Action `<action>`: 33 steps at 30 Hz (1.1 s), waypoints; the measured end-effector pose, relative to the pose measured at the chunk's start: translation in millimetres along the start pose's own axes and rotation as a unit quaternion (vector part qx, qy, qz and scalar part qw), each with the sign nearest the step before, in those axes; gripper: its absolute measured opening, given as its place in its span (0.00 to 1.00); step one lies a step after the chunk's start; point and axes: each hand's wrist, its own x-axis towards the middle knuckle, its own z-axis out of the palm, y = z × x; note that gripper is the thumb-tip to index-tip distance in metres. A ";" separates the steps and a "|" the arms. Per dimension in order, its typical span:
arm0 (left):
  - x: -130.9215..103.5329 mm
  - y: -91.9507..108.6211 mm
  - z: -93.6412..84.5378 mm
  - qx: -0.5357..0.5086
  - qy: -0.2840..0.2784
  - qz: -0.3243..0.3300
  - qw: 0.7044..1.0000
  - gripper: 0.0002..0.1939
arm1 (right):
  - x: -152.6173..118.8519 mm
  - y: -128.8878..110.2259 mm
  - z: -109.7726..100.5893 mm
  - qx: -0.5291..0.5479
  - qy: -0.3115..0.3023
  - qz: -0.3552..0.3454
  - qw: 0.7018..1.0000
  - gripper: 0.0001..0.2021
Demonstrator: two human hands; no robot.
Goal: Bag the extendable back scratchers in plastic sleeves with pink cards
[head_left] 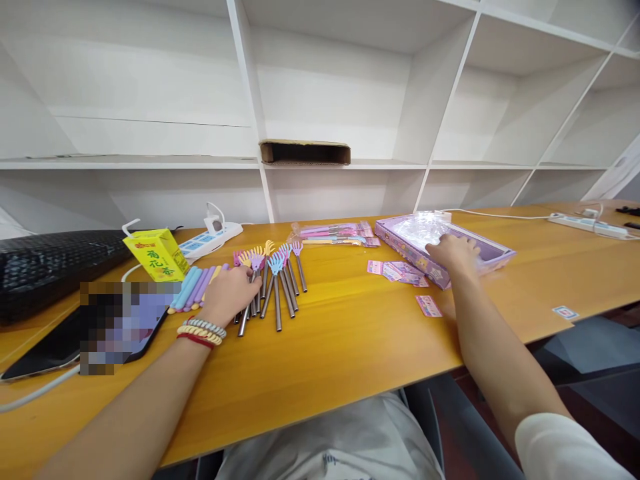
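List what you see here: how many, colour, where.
Shelving: one, white, back
Cardboard box: one, brown, shelf
Tabletop: count unclear, brown, centre
Textured object: one, black, left
Drink carton: one, yellow, left
Power strips: two, white, both sides
Devices: count unclear, black, left
Rods: several, pastel, left
Scratchers: many, multicoloured, centre-left
Bagged items: several, pinkish, back
Shallow box: one, purple, right
Plastic film: some, clear, on shallow box
Cards: several, pink, beside shallow box
Sticker: one, whitish, right edge
Chairs: some, dark, below
Clothing: some, pale, below
Bracelets: several, multicoloured, left wrist
Left hand: one, at scratchers
Right hand: one, at shallow box
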 end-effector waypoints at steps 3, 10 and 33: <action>0.4 -2.3 2.4 -0.005 0.003 0.008 1.000 0.22 | 9.4 13.0 7.4 -0.011 -0.062 0.037 0.997 0.25; -0.7 -1.6 -2.2 -0.014 0.013 0.009 1.000 0.20 | 5.2 9.9 2.1 0.062 0.018 0.018 0.998 0.22; -28.1 40.7 -11.6 -0.056 0.004 0.101 0.993 0.21 | -113.0 -91.1 1.6 0.326 -0.331 -0.316 0.827 0.29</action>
